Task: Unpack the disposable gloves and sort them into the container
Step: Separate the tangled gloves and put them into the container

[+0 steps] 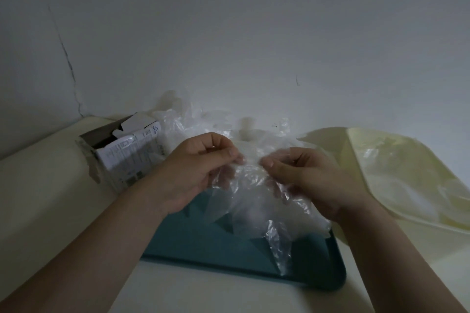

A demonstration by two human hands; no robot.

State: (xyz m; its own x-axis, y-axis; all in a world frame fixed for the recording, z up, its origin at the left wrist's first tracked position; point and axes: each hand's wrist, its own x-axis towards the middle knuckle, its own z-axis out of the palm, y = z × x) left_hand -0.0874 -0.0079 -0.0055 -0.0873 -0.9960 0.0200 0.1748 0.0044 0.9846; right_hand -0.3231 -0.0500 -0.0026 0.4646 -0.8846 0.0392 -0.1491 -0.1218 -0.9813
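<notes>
Pinched at its crumpled upper edge by the left hand, thumb against curled forefinger: a clear disposable glove. Gripped the same way by the right hand just beside, with the two thumbs close together and the film bunched between them. Hanging from both pinches in loose folds, with one thin strip trailing down towards the near edge of the worktop. Directly beneath, flat on the middle of the worktop near its front edge: a teal tray, partly covered by the hanging film; cannot tell whether the lowest fold touches it.

Towards the far left corner, an opened cardboard box with flaps up and a torn side, printed face turned to the hands. Just right of the box, along the far edge against the grey wall, a heap of clear gloves, loosely piled. On the right side of the worktop, a pale yellow container of translucent plastic, with something pale and filmy inside, too dim to tell apart.
</notes>
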